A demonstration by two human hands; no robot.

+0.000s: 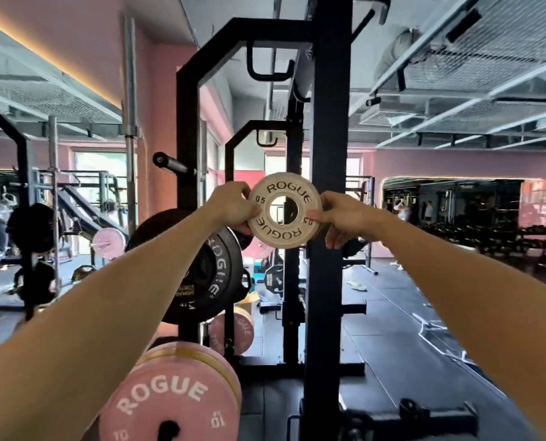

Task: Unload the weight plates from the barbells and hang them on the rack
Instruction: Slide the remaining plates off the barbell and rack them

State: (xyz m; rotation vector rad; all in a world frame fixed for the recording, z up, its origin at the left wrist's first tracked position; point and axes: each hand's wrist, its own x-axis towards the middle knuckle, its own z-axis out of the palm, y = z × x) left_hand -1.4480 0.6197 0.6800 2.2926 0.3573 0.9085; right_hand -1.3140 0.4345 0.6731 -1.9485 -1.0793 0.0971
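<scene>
A small white 0.5 kg plate [285, 210] marked ROGUE is held up at chest height in front of the black rack upright [329, 154]. My left hand [230, 203] pinches its left rim and my right hand [345, 218] pinches its right rim. Through its centre hole I see the rack behind. An empty storage peg [170, 163] juts out to the upper left of the plate. Black plates [214, 272] hang on a peg just below my left hand. Pink 10 kg plates [170, 402] hang lower down.
Another pink plate [233, 332] hangs on the rack's lower peg. A short black peg [354, 308] sticks out to the right of the upright. Other racks stand at the left, and dumbbell shelves [520, 240] line the far right. People are in the distance.
</scene>
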